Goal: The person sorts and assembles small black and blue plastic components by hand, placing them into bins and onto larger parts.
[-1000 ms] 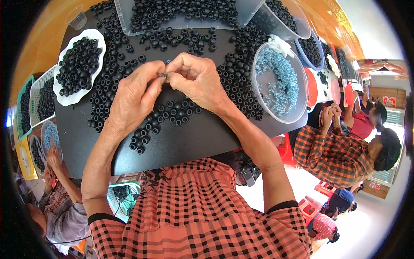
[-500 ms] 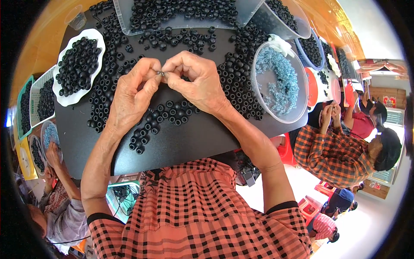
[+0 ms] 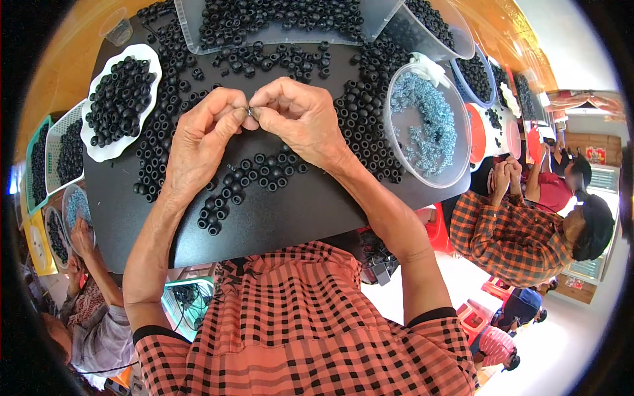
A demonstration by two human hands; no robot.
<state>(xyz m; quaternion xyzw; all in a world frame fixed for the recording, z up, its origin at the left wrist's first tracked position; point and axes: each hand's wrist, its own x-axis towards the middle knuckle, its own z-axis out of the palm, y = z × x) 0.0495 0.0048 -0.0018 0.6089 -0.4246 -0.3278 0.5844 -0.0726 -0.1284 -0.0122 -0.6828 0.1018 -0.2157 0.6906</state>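
Note:
My left hand (image 3: 201,142) and my right hand (image 3: 305,125) meet above the dark tabletop, thumbs and forefingers pinched together. A tiny shiny piece (image 3: 249,111) shows between their fingertips, too small to name. Loose round black parts with holes (image 3: 267,173) lie on the table just below my hands. To the right of my right hand stands a clear round tub (image 3: 395,135), with a thick curved heap of small translucent blue pieces (image 3: 441,132) in it.
A white scalloped plate (image 3: 99,153) heaped with black parts sits at the left. Behind my hands is a clear plastic bin (image 3: 191,45) of black parts, next to a second bin (image 3: 465,43). People work on both sides; one in orange plaid (image 3: 502,228) is at the right.
My fingertips have shifted slightly around the tiny piece, and my left thumb and fingers have moved a little. The two hands stay in nearly the same place.

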